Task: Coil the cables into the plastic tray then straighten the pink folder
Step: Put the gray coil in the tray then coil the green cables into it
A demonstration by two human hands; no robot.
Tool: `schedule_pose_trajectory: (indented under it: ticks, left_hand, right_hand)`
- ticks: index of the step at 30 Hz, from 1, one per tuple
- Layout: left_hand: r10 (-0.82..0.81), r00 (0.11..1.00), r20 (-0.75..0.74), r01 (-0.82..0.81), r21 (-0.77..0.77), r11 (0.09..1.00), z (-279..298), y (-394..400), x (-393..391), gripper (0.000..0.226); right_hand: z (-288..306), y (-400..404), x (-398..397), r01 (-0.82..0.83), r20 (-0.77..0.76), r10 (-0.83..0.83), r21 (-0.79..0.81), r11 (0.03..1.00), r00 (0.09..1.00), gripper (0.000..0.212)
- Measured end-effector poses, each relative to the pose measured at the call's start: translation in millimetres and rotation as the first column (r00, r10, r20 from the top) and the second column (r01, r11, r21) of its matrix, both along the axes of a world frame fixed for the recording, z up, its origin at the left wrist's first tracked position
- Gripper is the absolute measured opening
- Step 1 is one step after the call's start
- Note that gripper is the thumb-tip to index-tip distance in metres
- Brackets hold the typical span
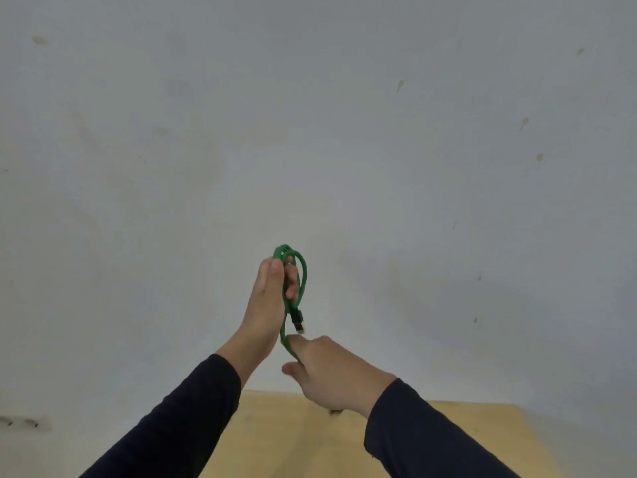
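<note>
Hands raised before wall (344, 132); left hand (265, 301) grips green cable (303, 274) loops; right hand (331, 370) pinches tail; table (448, 439) below

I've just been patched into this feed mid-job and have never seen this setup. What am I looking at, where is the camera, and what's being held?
There is no machine here: a person wears one camera on the head, so you see their own arms in dark sleeves. The left hand holds loops of a green cable raised in front of a pale wall. The right hand pinches the cable's lower stretch, and a black plug hangs between the hands. Only a strip of a light wooden table shows below. No tray or pink folder is in view.
</note>
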State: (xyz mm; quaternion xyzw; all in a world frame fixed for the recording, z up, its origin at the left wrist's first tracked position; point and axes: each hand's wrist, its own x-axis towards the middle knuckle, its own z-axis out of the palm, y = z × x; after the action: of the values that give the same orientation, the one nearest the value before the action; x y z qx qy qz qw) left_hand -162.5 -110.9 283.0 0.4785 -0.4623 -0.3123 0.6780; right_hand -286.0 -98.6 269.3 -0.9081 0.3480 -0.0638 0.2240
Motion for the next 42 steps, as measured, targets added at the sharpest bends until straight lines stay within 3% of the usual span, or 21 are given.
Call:
schedule_pose_trajectory:
  ticks: [2,4,8,10,13,16,18,21,23,28,31,33,38,42]
  left_hand:
    - [-0.022,0.990,0.139,0.014,0.057,0.998,-13.1,4.8,-1.2,0.034]
    - [-0.110,0.981,0.161,0.098,0.082,0.992,-18.8,11.6,0.1,0.033]
    - [-0.341,0.916,0.209,0.315,0.151,0.937,-24.8,26.6,0.1,0.039]
    - [-0.448,0.882,0.148,0.427,0.155,0.891,-22.3,32.9,-4.4,0.034]
    - [-0.522,0.852,0.044,0.511,0.154,0.846,-8.7,37.1,-7.8,0.032]
    - [-0.462,0.883,0.085,0.443,0.175,0.879,-4.4,39.4,-10.7,0.044]
    - [-0.288,0.939,0.190,0.262,0.148,0.954,-7.9,41.7,-15.3,0.051]
    - [-0.020,0.964,0.266,0.036,-0.053,0.998,-16.4,41.8,-22.1,0.036]
    - [0.046,0.971,0.236,-0.014,-0.134,0.991,-19.4,37.6,-22.2,0.028]
    - [0.062,0.987,0.149,-0.035,-0.177,0.984,-19.9,28.9,-15.9,0.030]
    - [0.033,0.985,0.168,-0.007,-0.155,0.988,-20.2,26.4,-9.6,0.031]
    - [0.001,0.979,0.206,0.028,-0.140,0.990,-22.2,26.2,-6.6,0.032]
    - [-0.086,0.971,0.224,0.109,-0.090,0.990,-26.2,25.6,-8.9,0.032]
    - [-0.077,0.968,0.240,0.103,-0.096,0.990,-26.3,24.1,-15.8,0.032]
  right_hand:
    - [13.0,3.2,-1.1,-0.038,-0.096,0.031,-0.071,0.997,0.995,0.027]
    - [26.5,2.4,-5.9,-0.077,-0.097,0.062,-0.166,0.983,0.993,0.022]
    - [55.1,-13.8,-24.8,-0.002,0.228,0.067,-0.276,0.961,0.971,0.010]
    - [62.2,-22.4,-34.5,0.046,0.338,0.033,-0.223,0.974,0.940,0.020]
    - [58.2,-28.1,-43.0,0.018,0.446,-0.006,-0.022,1.000,0.895,0.022]
    - [50.2,-26.6,-46.3,0.002,0.522,-0.046,0.085,0.996,0.851,0.017]
    - [46.2,-26.6,-47.0,0.059,0.575,-0.116,0.117,0.991,0.810,0.015]
    - [40.2,-29.1,-47.9,0.130,0.661,-0.282,0.270,0.954,0.696,0.018]
    - [37.7,-28.8,-49.2,0.095,0.680,-0.304,0.327,0.940,0.668,0.022]
    - [35.3,-27.8,-56.5,0.002,0.673,-0.245,0.339,0.941,0.698,0.030]
    - [37.4,-33.0,-63.7,0.120,0.549,-0.194,0.168,0.979,0.813,0.026]
    - [40.7,-37.8,-67.7,0.190,0.502,-0.186,0.043,0.981,0.845,0.021]
    - [40.7,-44.2,-66.6,0.326,0.608,-0.229,-0.051,0.944,0.760,0.021]
    - [33.3,-43.6,-57.7,0.354,0.703,-0.322,0.107,0.929,0.634,0.027]
